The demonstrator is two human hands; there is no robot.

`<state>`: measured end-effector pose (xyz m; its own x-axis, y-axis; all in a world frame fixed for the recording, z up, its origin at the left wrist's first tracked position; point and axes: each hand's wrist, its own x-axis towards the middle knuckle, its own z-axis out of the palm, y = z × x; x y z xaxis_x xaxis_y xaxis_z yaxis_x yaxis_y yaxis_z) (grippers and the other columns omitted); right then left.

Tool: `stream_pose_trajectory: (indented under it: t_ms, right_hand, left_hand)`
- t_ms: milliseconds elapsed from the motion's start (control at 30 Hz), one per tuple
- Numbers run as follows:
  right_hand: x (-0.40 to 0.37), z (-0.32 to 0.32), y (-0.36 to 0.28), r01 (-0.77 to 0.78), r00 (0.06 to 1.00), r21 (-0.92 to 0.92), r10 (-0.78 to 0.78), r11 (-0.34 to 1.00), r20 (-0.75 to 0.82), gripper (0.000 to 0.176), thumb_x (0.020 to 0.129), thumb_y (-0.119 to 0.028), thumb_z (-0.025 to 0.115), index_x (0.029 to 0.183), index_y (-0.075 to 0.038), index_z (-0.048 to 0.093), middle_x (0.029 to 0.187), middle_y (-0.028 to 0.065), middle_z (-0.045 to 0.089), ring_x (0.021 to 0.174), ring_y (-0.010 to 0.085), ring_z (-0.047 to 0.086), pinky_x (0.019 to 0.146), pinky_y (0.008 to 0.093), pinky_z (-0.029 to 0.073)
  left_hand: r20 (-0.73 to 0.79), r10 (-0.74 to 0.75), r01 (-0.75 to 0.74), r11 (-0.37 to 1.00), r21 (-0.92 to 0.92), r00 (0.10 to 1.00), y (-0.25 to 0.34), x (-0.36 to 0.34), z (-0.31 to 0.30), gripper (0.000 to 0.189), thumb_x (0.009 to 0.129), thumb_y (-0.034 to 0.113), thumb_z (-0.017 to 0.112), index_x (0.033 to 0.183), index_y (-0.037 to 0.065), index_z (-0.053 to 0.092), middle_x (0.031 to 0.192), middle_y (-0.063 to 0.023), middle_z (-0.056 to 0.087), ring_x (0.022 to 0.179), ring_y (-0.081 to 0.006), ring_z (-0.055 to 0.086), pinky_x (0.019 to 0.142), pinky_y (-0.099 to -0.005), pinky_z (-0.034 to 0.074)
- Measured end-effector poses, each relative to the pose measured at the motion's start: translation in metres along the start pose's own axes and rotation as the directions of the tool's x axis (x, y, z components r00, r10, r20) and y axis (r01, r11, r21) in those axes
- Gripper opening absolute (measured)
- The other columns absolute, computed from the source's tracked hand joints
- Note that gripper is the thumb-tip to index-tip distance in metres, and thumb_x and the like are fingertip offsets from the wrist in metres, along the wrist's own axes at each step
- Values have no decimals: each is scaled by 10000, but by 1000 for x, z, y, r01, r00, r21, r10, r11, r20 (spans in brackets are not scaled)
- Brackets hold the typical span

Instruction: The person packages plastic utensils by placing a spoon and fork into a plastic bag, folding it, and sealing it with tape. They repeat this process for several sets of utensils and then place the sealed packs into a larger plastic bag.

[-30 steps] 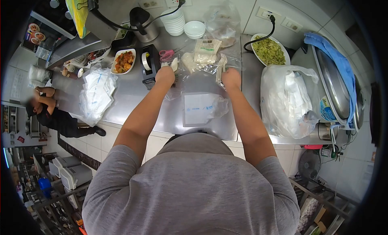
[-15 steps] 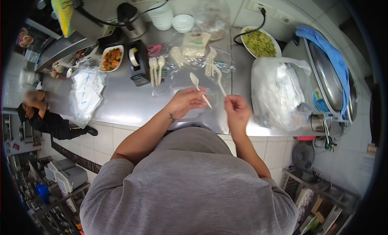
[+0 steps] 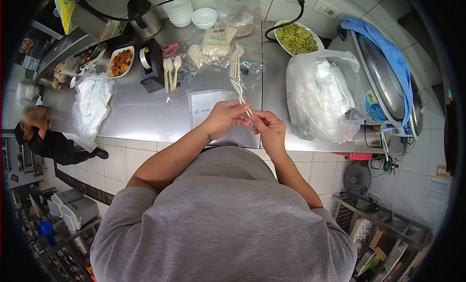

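Observation:
My left hand [image 3: 228,118] pinches a cream plastic spoon and fork [image 3: 239,93], laid together with their heads pointing away from me. Fingers of my right hand [image 3: 269,129] close around the handle ends. A white paper packet with blue print [image 3: 201,107] lies on the steel counter beside my left hand. Ahead, several plastic forks [image 3: 236,61] rest on clear plastic wrapping. Several plastic spoons [image 3: 169,71] lie further left, next to a black tape dispenser [image 3: 154,68].
On the counter are white packets [image 3: 93,105], a dish of red-orange food [image 3: 121,62], pink scissors [image 3: 170,49], stacked bowls [image 3: 178,10], a plate of shredded greens [image 3: 297,38] and a filled plastic bag [image 3: 323,95]. A person in black [image 3: 53,141] is at the far left.
My right hand has moved left and brought the fork against the spoon in my left hand. Both handles now meet between my hands. The view has shifted slightly.

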<state>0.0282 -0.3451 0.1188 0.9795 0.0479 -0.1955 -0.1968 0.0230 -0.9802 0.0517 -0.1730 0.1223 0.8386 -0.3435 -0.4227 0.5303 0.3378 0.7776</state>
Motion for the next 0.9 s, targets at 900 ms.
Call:
stream_pose_trajectory:
  t_ms: [900]
  right_hand:
    - [37, -87, 65, -78, 991, 403, 113, 912, -65, 101, 853, -4, 630, 937, 51, 617, 804, 121, 652, 662, 167, 620, 621, 263, 510]
  left_hand:
    - [-429, 463, 45, 637, 769, 775, -54, 39, -58, 403, 773, 361, 721, 930, 15, 585, 847, -134, 629, 755, -241, 603, 674, -351, 471]
